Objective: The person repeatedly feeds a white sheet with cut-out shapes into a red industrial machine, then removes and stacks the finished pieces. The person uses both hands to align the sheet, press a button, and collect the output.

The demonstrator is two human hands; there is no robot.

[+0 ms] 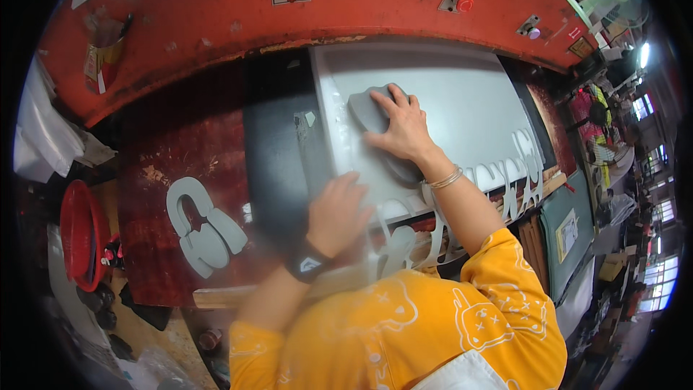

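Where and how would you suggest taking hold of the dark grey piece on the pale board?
Probably by its uncovered, rounded far-left end, coming from the left: the dark grey piece appears to lie flat on the pale board, and the right hand covers much of its middle.

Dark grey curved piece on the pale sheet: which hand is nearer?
Right: the right hand rests on the dark grey curved piece; the left hand is apart, to its lower left.

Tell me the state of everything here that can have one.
Right hand: spread.
Pale sheet: cut open along its near edge.
Grey shape: on that sheet, partly under that hand.
Left hand: blurred, apparently empty.
Grey cutouts: lying close together.
Tube light: lit.
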